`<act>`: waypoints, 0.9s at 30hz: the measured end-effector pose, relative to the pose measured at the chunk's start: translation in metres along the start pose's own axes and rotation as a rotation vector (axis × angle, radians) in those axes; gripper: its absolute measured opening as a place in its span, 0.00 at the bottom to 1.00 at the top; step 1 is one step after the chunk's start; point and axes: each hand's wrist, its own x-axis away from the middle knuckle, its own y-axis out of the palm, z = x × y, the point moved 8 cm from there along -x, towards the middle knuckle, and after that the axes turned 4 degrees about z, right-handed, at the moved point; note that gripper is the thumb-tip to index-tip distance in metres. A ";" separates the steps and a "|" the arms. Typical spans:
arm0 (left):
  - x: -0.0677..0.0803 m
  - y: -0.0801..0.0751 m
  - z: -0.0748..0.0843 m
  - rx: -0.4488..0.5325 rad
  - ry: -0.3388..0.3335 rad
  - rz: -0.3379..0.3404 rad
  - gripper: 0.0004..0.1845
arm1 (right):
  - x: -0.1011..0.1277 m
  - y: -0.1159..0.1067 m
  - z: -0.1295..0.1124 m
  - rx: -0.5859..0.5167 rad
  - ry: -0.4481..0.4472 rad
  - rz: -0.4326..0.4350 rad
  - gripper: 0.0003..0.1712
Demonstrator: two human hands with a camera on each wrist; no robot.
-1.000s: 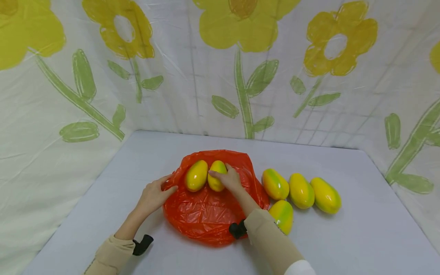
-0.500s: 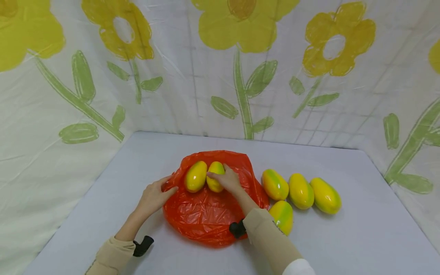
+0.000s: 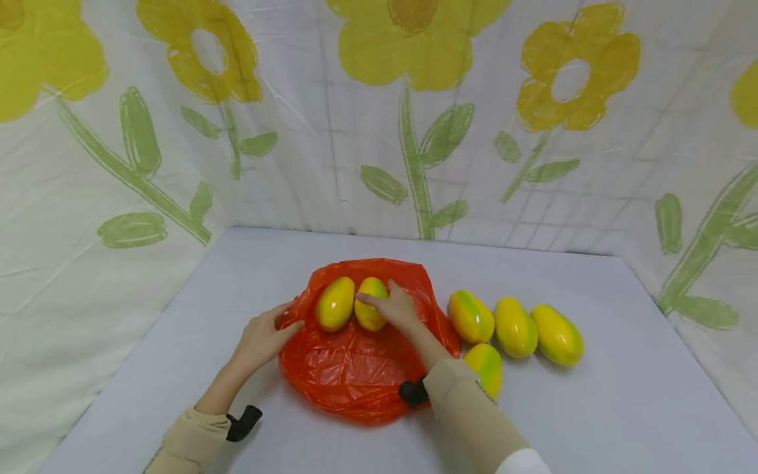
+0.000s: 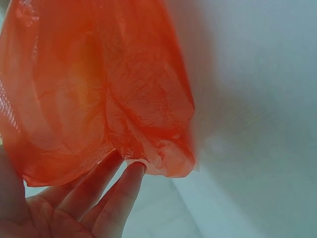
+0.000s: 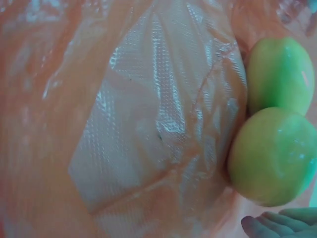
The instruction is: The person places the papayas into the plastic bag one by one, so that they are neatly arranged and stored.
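Note:
A red plastic bag (image 3: 346, 368) lies spread on the table with its mouth gaping. Two yellow-green mangoes, a left mango (image 3: 335, 304) and a right mango (image 3: 371, 306), rest side by side inside, toward the back. My left hand (image 3: 260, 339) holds the bag's left rim, thumb on the inner side and fingers outside; the left wrist view shows the fingers (image 4: 126, 191) under the red film (image 4: 143, 89). My right hand (image 3: 398, 308) is spread around the right mango. In the right wrist view, its fingers (image 5: 277, 225) stand slightly apart from the nearer mango (image 5: 272, 158).
On the table (image 3: 604, 408) right of the bag, a row of three mangoes includes a middle mango (image 3: 515, 328). Another mango (image 3: 485, 370) lies nearer, partly behind the right sleeve (image 3: 474, 408). A flower-printed curtain (image 3: 331, 131) hangs behind the table.
The right fingertips have loosened a little from the right mango. Left hand, bag and fruit stay in place; the head view shifts slightly.

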 end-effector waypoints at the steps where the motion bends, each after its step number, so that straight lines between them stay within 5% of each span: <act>1: 0.000 0.000 0.000 -0.002 0.002 0.000 0.29 | 0.001 -0.001 -0.001 0.011 0.000 0.002 0.53; 10: 0.001 0.000 0.003 -0.005 0.008 -0.008 0.29 | 0.017 -0.012 -0.019 0.074 -0.044 0.006 0.54; 27: 0.000 0.003 0.001 0.001 -0.002 -0.005 0.29 | 0.082 -0.033 -0.040 0.029 -0.220 -0.054 0.50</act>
